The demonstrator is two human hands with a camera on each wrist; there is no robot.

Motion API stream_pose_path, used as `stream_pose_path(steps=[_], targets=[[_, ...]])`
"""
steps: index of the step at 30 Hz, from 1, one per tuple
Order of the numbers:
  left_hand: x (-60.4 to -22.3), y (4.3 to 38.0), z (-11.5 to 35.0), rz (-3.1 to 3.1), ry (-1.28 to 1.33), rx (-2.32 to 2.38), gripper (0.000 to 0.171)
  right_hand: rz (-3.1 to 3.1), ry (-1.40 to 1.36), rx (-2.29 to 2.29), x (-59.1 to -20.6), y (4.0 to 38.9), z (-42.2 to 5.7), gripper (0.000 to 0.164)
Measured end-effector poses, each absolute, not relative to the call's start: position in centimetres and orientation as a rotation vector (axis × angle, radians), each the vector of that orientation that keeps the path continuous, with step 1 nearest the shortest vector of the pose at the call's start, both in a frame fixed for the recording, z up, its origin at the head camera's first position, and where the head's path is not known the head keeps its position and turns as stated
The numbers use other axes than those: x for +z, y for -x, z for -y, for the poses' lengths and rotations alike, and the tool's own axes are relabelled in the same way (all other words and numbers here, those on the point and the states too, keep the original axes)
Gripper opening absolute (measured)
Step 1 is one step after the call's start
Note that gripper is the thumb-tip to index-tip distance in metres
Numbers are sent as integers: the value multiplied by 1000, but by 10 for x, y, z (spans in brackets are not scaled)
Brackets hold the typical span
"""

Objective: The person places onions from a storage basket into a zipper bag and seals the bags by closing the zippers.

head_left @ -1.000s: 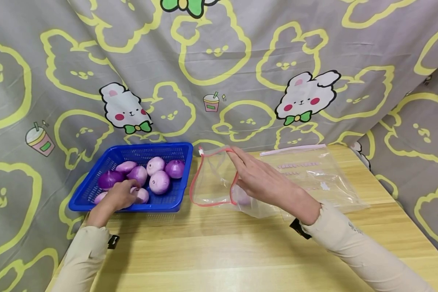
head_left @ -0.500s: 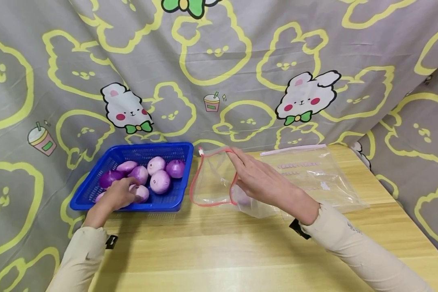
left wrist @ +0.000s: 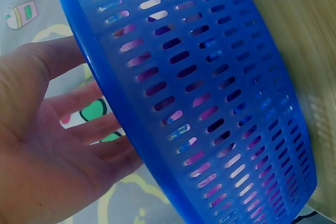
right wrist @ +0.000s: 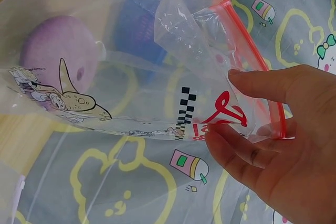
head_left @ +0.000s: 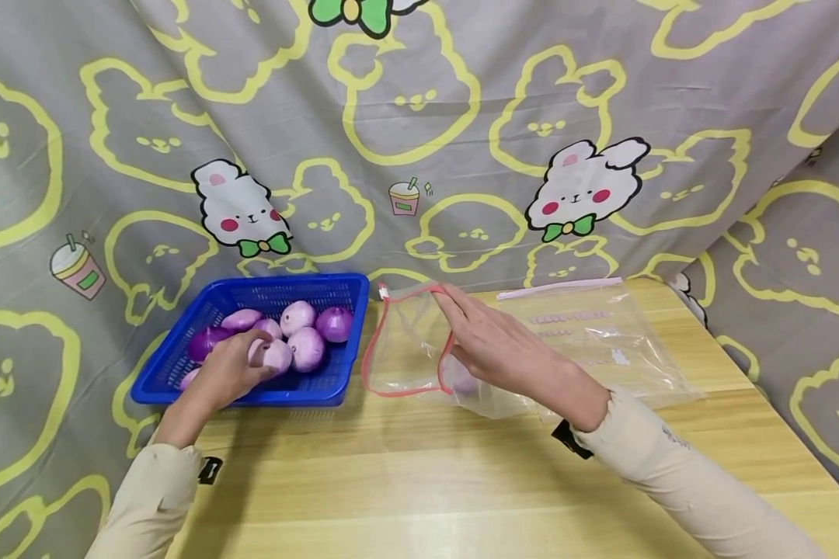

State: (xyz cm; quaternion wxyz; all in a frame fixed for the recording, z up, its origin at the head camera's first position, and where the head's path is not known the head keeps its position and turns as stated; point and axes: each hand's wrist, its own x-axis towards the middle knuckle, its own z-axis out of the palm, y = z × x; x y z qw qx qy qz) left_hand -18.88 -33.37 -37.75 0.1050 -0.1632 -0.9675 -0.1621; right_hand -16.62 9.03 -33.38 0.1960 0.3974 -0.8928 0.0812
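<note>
My left hand [head_left: 225, 374] reaches over the near side of a blue plastic basket [head_left: 345, 388] and holds a pale purple onion [head_left: 276, 358] between thumb and fingers. Several more onions [head_left: 306, 349] lie around it in the basket. In the left wrist view the basket wall [left wrist: 131, 87] hides my fingertips and the held onion. My right hand [head_left: 499, 338] pinches the edge of a clear zip bag [head_left: 405, 341] with a red seal, its mouth spread towards the basket. Inside that bag lies one onion [right wrist: 60, 56], plain in the right wrist view.
To the right, a second clear zip bag [head_left: 643, 334] with a pale pink seal lies flat on the wooden table [head_left: 419, 481]. A grey patterned curtain [head_left: 461, 101] hangs right behind the basket and bags.
My left hand has taken hold of the onion at the basket's near side and shifted it slightly right and up, against its neighbours. The right hand keeps its place at the bag.
</note>
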Motion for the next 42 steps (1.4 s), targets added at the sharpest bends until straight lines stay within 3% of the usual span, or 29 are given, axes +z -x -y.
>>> stream_pose_path(steps=[18, 42], targets=[[-375, 184, 317, 2556, 550, -628, 53, 2526, -1114, 237, -335, 169, -89, 71], [-335, 143, 236, 2321, 701, -661, 66, 2520, -1117, 230, -333, 170, -86, 71]])
